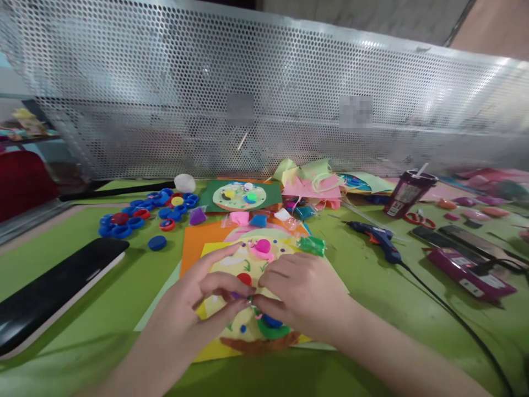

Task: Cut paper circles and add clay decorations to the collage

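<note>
A round pale yellow craft picture (231,264) lies before me, decorated with coloured clay shapes and bottle caps. Over its middle, my left hand (198,303) is closed in a pinch, thumb and index tips together. My right hand (297,286) pinches right beside it, fingers curled, the tips almost meeting the left ones. Something tiny and dark shows at the fingertips, too small to name. A bit of purple clay (236,296) appears between the left thumb and index; whether it is held or on the picture is unclear. A red cap (244,279) sits just above the fingers.
Blue and red bottle caps (136,218) cluster at left, behind a long black-topped case (58,292). Packets of clay (239,219) and a second decorated disc (239,196) are ahead. To the right are a glue gun (378,237) with its cord, scissors (419,219), a cup (409,193) and a purple power strip (471,273).
</note>
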Motion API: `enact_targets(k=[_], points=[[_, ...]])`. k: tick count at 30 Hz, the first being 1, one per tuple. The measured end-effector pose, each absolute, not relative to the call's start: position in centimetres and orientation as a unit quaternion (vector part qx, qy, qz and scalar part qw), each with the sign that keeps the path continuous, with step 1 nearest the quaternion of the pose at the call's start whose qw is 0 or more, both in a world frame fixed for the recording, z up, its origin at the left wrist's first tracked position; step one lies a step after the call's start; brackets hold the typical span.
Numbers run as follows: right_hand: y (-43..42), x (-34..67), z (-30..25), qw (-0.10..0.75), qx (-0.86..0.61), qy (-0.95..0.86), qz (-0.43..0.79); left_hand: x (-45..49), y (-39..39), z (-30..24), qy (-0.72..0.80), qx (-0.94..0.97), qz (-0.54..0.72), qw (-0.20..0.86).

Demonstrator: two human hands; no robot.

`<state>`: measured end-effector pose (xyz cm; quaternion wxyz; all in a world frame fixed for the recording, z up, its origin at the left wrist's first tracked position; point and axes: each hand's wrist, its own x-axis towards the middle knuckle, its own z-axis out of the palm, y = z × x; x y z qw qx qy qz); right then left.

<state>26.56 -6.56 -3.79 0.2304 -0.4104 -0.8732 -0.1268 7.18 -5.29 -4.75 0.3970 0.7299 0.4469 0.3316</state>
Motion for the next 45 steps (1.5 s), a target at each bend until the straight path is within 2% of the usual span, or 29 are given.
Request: enact_targets(k=[7, 14, 18, 23, 31, 35, 37, 41, 45], points=[[-6.8, 26.4, -3.7, 0.192, -0.430, -0.881, -0.043, 7.7, -4.9, -5.2, 0.423, 0.664, 0.399, 0.469], [-6.7, 26.4, -4.0, 0.201, -0.416, -0.887, 0.015, 7.5, -5.1, -5.1, 0.412, 0.698, 0.361, 0.462], [-6.5, 26.6, -3.9, 0.192, -0.434, -0.880, 0.037, 6.7, -5.3, -5.0, 0.425, 0.757, 0.308, 0.390], [-6.8, 26.7, -3.4, 0.186, -0.433, -0.881, 0.039, 6.6, -5.6, -5.4, 0.411, 0.791, 0.343, 0.299], [-6.7, 26.7, -3.9, 0.159, -0.412, -0.897, -0.037, 7.1, -5.5, -5.3, 0.428, 0.781, 0.361, 0.277], [-6.4, 27.0, -3.7, 0.180, -0.434, -0.880, -0.068, 7.0, -4.8, -5.0, 0.432, 0.786, 0.353, 0.268], [-6.4, 27.0, -3.4, 0.198, -0.448, -0.871, -0.036, 6.9, -4.5, -5.2, 0.419, 0.805, 0.350, 0.234], [-6.7, 26.7, -3.4, 0.204, -0.441, -0.867, 0.112, 6.8, -4.5, -5.9, 0.344, 0.864, 0.353, 0.105], [-6.6, 26.4, -4.4, 0.228, -0.403, -0.870, 0.170, 6.7, -4.9, -6.1, 0.262, 0.896, 0.357, 0.035]])
